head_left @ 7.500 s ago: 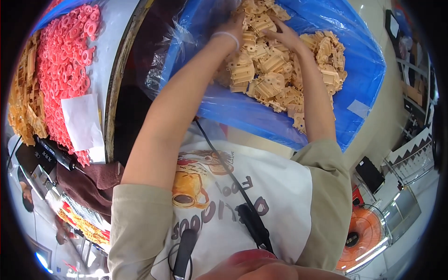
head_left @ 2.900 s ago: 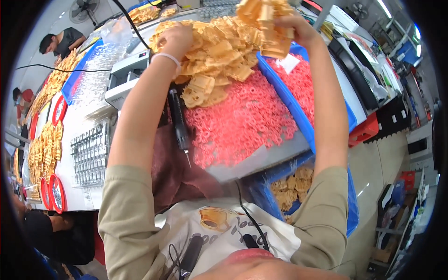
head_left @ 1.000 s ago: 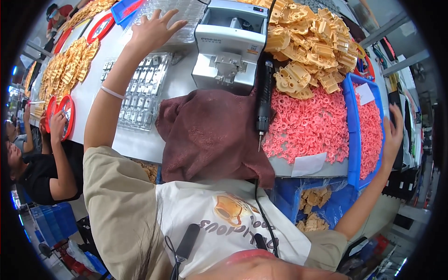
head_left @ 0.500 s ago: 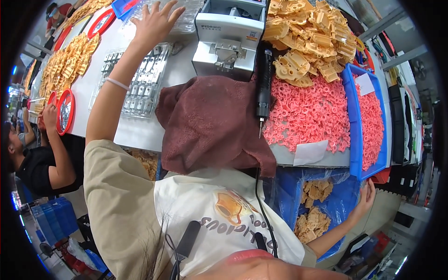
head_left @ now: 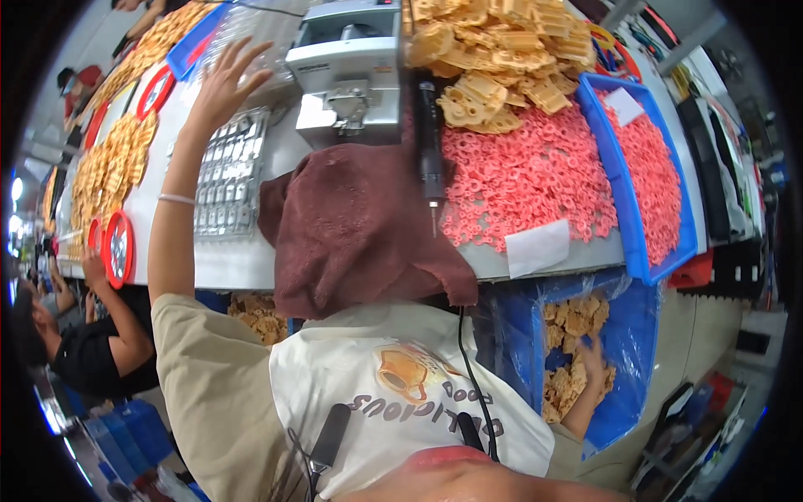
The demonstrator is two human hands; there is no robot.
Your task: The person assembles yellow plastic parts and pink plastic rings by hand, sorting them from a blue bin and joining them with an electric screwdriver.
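Note:
My left hand (head_left: 224, 90) is raised with its fingers spread, over the near end of a stack of clear plastic trays (head_left: 251, 38). Nothing is in it. Below it lies a clear tray of small metal parts (head_left: 230, 180). My right hand (head_left: 592, 361) is down in a plastic-lined blue bin (head_left: 631, 360), among tan plastic parts (head_left: 585, 318). Its fingers are smeared by motion, so whether it holds anything is unclear. A brown cloth (head_left: 347, 217) covers the table edge before me, and a black electric screwdriver (head_left: 430, 151) lies at its right.
A grey-white machine (head_left: 347, 75) stands behind the cloth. To its right are heaped tan parts (head_left: 510, 50), pink rings (head_left: 535, 176) and a blue tray (head_left: 615, 184) of more pink rings. White paper (head_left: 537, 248) lies at the edge. Another person (head_left: 100, 343) works at the left.
My right hand has moved from the bin's right rim inward to the tan parts inside. My left hand stays raised and spread. The whole view has shifted slightly.

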